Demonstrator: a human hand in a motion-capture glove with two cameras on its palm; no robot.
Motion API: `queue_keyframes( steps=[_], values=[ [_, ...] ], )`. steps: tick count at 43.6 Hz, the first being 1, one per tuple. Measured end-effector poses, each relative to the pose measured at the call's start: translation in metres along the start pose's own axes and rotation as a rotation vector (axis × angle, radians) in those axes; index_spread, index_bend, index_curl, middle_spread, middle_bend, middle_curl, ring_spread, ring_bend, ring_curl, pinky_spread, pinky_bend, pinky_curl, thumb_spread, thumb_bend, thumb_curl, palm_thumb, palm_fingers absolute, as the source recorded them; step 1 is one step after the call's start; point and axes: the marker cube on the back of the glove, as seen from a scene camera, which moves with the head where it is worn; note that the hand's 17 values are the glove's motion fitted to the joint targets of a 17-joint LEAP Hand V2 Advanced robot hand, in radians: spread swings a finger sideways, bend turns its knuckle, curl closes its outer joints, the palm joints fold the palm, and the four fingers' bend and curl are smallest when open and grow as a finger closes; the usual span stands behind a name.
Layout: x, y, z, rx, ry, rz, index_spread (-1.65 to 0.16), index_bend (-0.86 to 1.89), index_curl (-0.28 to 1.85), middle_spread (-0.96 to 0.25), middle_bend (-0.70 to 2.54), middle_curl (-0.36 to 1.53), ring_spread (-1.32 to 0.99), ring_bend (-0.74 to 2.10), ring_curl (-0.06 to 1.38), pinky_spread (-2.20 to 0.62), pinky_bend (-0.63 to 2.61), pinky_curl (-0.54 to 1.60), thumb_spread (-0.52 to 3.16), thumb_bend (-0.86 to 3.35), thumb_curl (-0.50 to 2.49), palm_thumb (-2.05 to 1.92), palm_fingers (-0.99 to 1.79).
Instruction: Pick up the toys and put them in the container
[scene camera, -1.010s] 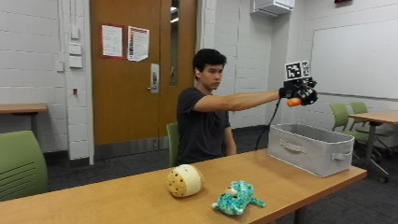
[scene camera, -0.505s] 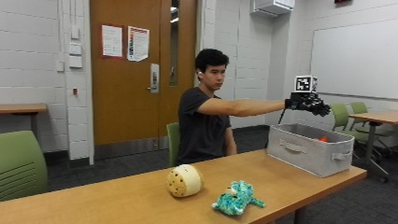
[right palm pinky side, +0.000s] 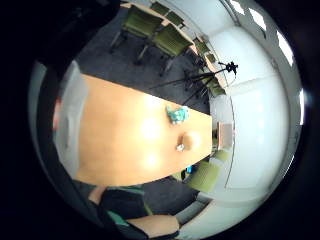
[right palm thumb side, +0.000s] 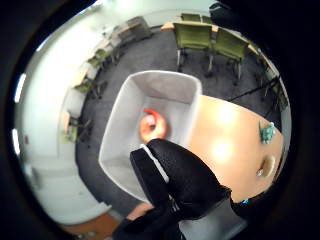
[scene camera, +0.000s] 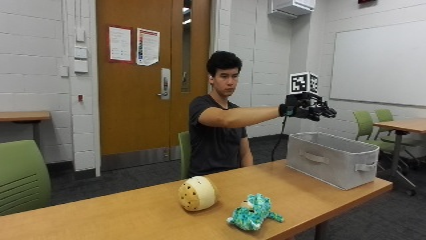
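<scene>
My gloved right hand (scene camera: 311, 110) hovers above the grey fabric container (scene camera: 331, 158) at the table's right end, fingers spread and holding nothing. In the thumb side palm view an orange toy (right palm thumb side: 151, 126) lies on the bottom of the container (right palm thumb side: 120, 145), with my gloved fingers (right palm thumb side: 175, 175) in front. On the table, toward the front, a cream dotted round toy (scene camera: 197, 193) sits beside a teal plush animal (scene camera: 253, 212). The little finger side palm view shows both toys far off: the teal plush (right palm pinky side: 177, 114) and the round toy (right palm pinky side: 189, 140).
The wooden table (scene camera: 120, 210) runs from the left edge to the container. A green chair (scene camera: 23, 175) stands at the left. More green chairs (scene camera: 373, 127) and another table (scene camera: 403, 125) are behind the container on the right.
One second ago the hand held an orange toy high over the container. It lowered, released the toy into the container, and now stays above it with fingers spread.
</scene>
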Motion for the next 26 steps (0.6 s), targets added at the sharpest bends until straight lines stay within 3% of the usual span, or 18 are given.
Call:
queue_keyframes(
  steps=[16, 26],
  values=[
    [0.177, 0.005, 0.041, -0.03, -0.023, 0.171, -0.31, 0.19, 0.47, -0.11, 0.28, 0.52, -0.23, 0.57, 0.26, -0.07, 0.8, 0.34, 1.08, -0.08, 0.23, -0.12, -0.01],
    [0.266, 0.001, 0.093, -0.058, -0.05, 0.26, -0.38, 0.18, 0.46, -0.18, 0.18, 0.47, -0.18, 0.54, 0.24, -0.06, 1.01, 0.38, 1.06, -0.08, 0.2, -0.1, 0.11]
  ],
)
